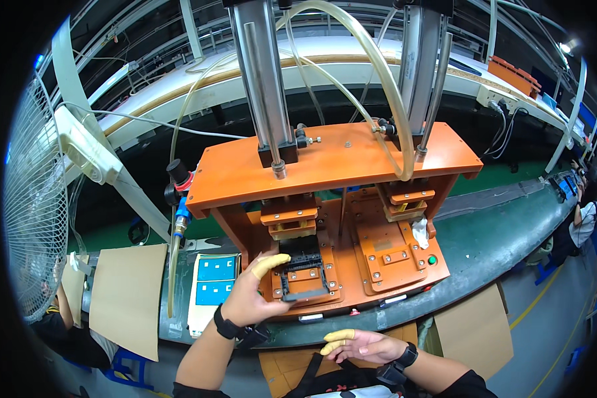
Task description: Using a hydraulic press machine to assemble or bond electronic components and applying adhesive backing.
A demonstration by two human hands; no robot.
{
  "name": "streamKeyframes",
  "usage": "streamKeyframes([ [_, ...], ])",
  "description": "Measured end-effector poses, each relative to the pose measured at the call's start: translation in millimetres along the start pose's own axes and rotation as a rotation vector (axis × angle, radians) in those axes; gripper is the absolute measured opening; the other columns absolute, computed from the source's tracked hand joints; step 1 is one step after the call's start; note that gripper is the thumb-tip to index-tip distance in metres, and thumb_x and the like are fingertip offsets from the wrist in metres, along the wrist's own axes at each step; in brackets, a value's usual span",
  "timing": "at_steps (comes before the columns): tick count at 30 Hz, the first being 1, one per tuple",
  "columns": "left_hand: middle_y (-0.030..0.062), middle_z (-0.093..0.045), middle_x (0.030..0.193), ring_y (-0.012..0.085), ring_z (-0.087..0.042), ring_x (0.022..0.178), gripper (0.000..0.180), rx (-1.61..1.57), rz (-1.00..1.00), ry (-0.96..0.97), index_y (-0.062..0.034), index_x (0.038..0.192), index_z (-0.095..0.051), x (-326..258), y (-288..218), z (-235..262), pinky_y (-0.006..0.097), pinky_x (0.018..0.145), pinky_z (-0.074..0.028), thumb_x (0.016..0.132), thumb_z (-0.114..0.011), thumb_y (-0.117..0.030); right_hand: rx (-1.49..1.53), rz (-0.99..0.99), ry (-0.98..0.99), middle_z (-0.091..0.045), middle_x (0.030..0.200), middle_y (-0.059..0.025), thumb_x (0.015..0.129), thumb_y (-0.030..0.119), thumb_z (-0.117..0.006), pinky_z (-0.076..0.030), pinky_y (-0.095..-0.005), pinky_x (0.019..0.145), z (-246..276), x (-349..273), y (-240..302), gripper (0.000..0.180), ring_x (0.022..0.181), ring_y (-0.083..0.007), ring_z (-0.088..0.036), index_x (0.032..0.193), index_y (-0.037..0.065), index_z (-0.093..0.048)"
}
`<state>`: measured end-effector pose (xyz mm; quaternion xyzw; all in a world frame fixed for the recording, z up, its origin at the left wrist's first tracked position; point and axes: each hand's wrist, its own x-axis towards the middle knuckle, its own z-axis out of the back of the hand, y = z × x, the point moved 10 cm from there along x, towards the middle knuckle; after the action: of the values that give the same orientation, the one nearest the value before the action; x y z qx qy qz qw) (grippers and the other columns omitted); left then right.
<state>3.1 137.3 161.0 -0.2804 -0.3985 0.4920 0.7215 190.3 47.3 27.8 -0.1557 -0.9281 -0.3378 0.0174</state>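
My left hand [251,296] grips the left side of a black rectangular plastic frame [318,292]. Its thumb is at the near corner, and a finger in a yellow finger cot lies along the far side. The frame is over the left fixture plate [305,274] of an orange press [338,159]; whether it touches the plate I cannot tell. Lower down, in front of the press, my right hand [359,346] is half curled with its fingers apart and holds nothing. Two of its fingers wear yellow cots. Each wrist has a dark band with a small black block.
Two steel cylinders [262,73] with clear hoses rise above the press. Its right plate [391,255] has a green button [432,260] beside it. A blue-and-white sheet [215,278], cardboard [129,292] and a fan [36,186] stand left. Other people sit at both sides.
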Motion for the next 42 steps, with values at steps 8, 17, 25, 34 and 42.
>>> streamKeyframes([
  [8,0.0155,-0.056,0.118,0.0359,-0.050,0.117,0.071,0.351,-0.180,0.134,-0.0072,0.127,-0.057,13.2,-27.4,-1.1,0.041,0.104,-0.039,0.060,-0.079,-0.016,-0.097,0.059,-0.095,-0.050,0.140,-0.0179,0.098,0.019,-0.054,-0.038,-0.0372,0.105,14.2,-23.2,2.1,0.060,0.121,-0.0226,-0.052,0.149,-0.002,-0.029],
  [17,0.0193,-0.051,0.130,0.0376,-0.046,0.125,0.081,0.386,-0.129,0.097,-0.0031,0.136,-0.048,8.9,-27.1,-6.3,0.043,0.108,-0.034,0.066,-0.083,-0.024,-0.148,0.031,-0.126,-0.052,0.138,-0.0143,0.099,0.017,-0.055,-0.038,-0.0349,0.105,19.9,-14.4,0.4,0.056,0.118,-0.0183,-0.053,0.148,0.000,-0.034],
  [25,0.0181,-0.057,0.126,0.0356,-0.052,0.121,0.061,0.228,-0.077,-0.347,-0.0016,0.125,-0.058,-77.8,28.9,40.6,0.045,0.109,-0.033,0.068,-0.075,-0.018,-0.278,-0.061,-0.138,-0.052,0.137,-0.0102,0.098,0.013,-0.055,-0.037,-0.0306,0.104,26.4,-5.8,-12.4,0.055,0.117,-0.0141,-0.051,0.148,0.002,-0.035],
  [34,0.0191,-0.058,0.123,0.0355,-0.050,0.121,0.062,0.466,-0.090,-0.221,-0.0014,0.124,-0.059,-99.9,32.0,33.5,0.045,0.103,-0.038,0.073,-0.075,-0.032,-0.351,-0.195,-0.132,-0.053,0.135,-0.0084,0.098,0.013,-0.057,-0.040,-0.0284,0.103,25.5,35.7,-29.5,0.053,0.115,-0.0131,-0.052,0.147,0.004,-0.038],
  [42,0.0189,-0.065,0.116,0.0346,-0.061,0.110,0.037,0.422,0.230,-0.374,-0.0025,0.103,-0.068,-125.1,130.8,78.1,0.041,0.096,-0.048,0.070,-0.082,-0.012,-0.704,-0.453,0.063,-0.049,0.136,-0.0104,0.096,0.026,-0.062,-0.045,-0.0257,0.094,14.5,89.5,-62.0,0.061,0.108,-0.0114,-0.051,0.148,0.008,-0.036],
])
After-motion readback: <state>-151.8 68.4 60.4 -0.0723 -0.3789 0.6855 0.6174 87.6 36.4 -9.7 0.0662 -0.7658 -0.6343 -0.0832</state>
